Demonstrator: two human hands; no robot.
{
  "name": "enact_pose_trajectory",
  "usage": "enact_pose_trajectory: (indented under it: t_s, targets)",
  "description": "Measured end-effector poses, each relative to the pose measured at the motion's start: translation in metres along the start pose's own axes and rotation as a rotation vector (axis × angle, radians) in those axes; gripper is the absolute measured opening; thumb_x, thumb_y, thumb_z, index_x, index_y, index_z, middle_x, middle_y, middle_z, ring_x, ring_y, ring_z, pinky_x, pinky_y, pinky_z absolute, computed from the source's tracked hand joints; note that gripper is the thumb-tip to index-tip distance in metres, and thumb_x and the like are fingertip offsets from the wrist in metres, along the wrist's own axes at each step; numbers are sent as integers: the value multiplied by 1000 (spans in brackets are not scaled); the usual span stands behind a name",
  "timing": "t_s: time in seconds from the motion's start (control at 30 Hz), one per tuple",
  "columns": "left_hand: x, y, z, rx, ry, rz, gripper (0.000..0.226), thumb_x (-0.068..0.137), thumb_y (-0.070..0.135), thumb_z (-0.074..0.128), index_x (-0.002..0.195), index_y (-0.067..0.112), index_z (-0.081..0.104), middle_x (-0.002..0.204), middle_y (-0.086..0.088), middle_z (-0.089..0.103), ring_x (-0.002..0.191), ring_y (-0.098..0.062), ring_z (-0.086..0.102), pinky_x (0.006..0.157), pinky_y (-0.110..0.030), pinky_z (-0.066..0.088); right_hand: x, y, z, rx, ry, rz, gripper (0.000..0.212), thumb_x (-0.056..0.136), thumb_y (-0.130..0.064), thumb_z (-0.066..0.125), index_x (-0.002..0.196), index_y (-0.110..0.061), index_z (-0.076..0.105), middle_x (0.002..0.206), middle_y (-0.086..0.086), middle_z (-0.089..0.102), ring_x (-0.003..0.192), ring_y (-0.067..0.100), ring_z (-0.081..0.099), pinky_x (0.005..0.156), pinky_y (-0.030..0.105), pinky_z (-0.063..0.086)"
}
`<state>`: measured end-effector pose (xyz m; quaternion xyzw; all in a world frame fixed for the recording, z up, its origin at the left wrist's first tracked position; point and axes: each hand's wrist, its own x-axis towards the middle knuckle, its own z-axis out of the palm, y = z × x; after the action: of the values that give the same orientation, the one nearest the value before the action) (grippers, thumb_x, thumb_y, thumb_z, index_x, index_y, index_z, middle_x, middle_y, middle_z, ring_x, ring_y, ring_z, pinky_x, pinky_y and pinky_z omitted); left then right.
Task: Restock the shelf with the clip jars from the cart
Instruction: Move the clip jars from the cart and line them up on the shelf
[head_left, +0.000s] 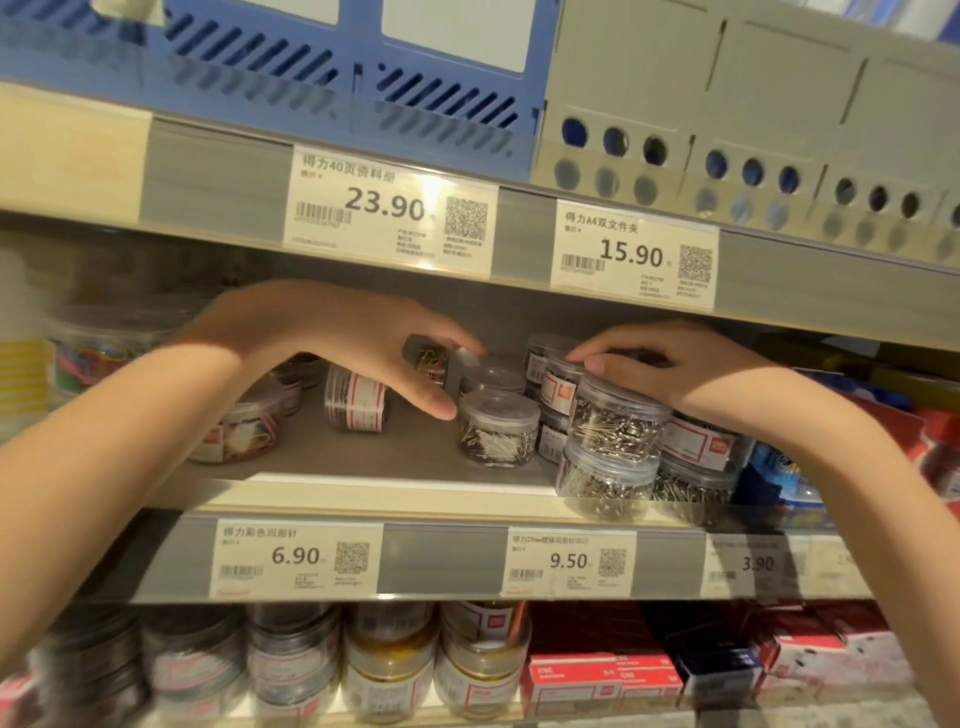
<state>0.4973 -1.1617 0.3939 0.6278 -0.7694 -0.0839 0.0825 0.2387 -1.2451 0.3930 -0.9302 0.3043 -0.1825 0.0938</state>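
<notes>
Both my hands reach into the middle shelf (363, 467). My left hand (343, 332) grips a small clear jar of coloured clips (434, 361), tilted on its side, just above a low jar of silver clips (496, 434). My right hand (670, 364) has curled fingers on the top of a clear jar with a red-framed label (558, 384), behind a two-high stack of silver clip jars (613, 447). Another labelled jar (356, 397) lies on its side on the shelf, left of my left hand.
Jars of coloured clips (239, 431) stand at the shelf's left. Price tags (296, 556) run along the shelf lip. Blue and grey file boxes (649, 104) fill the shelf above. Below are more stacked jars (389, 654) and red boxes (597, 675). The cart is out of view.
</notes>
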Motion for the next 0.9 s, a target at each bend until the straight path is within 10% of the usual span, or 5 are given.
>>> enact_pose_trajectory:
  t_s: [0.57, 0.9]
  targets:
    - [-39, -37, 18, -87, 239, -161, 58, 68, 31, 82, 115, 35, 48, 114, 15, 58, 105, -3, 56, 100, -36, 43, 0, -1, 4, 56, 41, 16, 17, 91, -39, 50, 100, -44, 63, 105, -28, 61, 101, 0, 54, 92, 25, 38]
    - [-43, -6, 18, -138, 178, 15, 53, 70, 40, 79, 117, 42, 54, 114, 22, 50, 106, 10, 49, 96, -16, 43, -2, -2, 5, 69, 53, 27, 17, 92, -35, 51, 100, -41, 65, 102, -30, 60, 97, -11, 51, 82, 9, 36]
